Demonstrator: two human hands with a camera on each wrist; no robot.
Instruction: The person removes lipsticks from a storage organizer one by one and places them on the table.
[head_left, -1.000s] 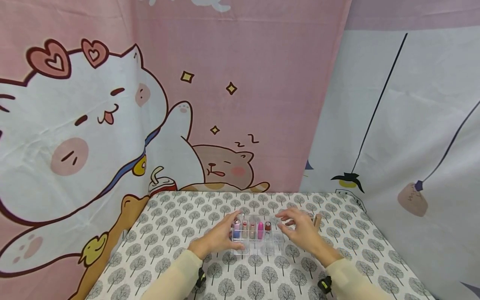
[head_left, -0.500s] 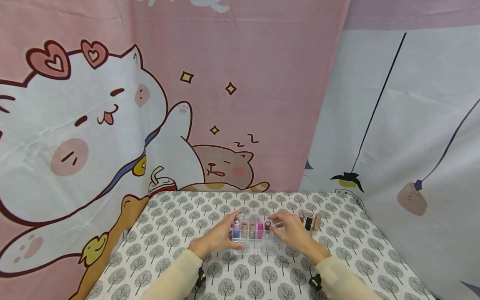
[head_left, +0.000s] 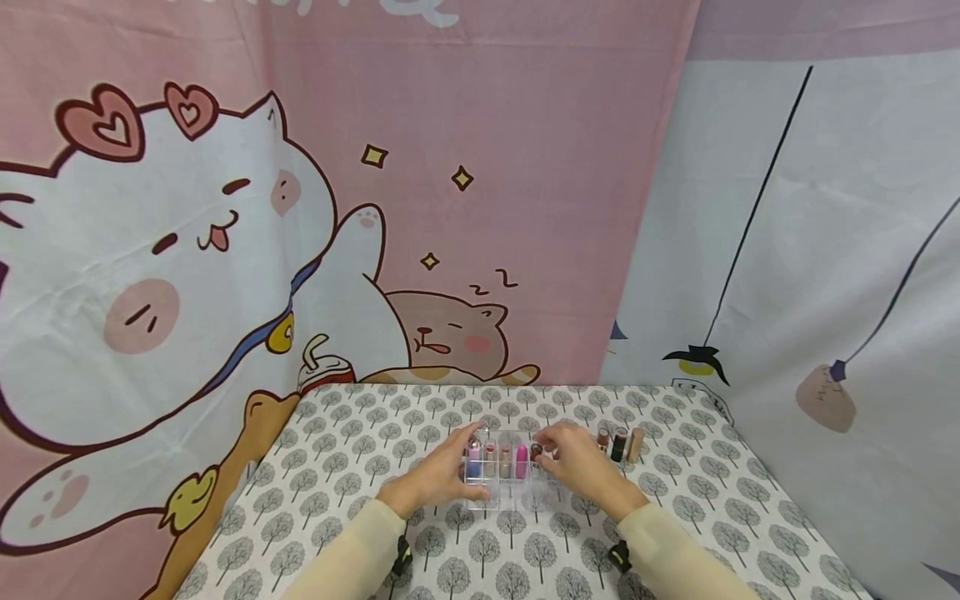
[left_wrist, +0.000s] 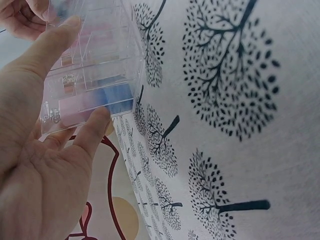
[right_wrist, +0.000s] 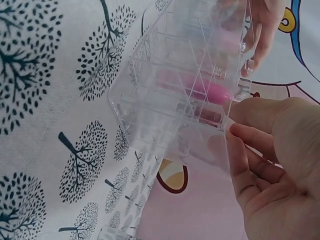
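Note:
My left hand [head_left: 433, 475] grips the left end of a clear plastic lipstick organizer [head_left: 516, 498], thumb in front and fingers along its side. Several lip products stand in one row of its compartments: a pink-and-blue tube [left_wrist: 95, 102] at the left end, two pale lipsticks, a bright pink tube [head_left: 521, 461] and a dark-red-capped lipstick [right_wrist: 207, 115]. My right hand [head_left: 581, 462] reaches in from the right, its thumb and finger pinching at the top of the dark-red-capped lipstick. The compartments in front of this row hold nothing that shows.
To the right of my right hand stand a brownish lipstick [head_left: 603, 439], a black tube [head_left: 618, 445] and a tan tube [head_left: 635, 444]. A tree-print cloth [head_left: 420, 558] covers the table. Cartoon-print curtains [head_left: 540, 208] rise behind the far edge and at both sides.
My right hand has moved left from above the organizer's right end to the dark-red-capped lipstick, uncovering the tubes on the right. The left hand keeps its hold.

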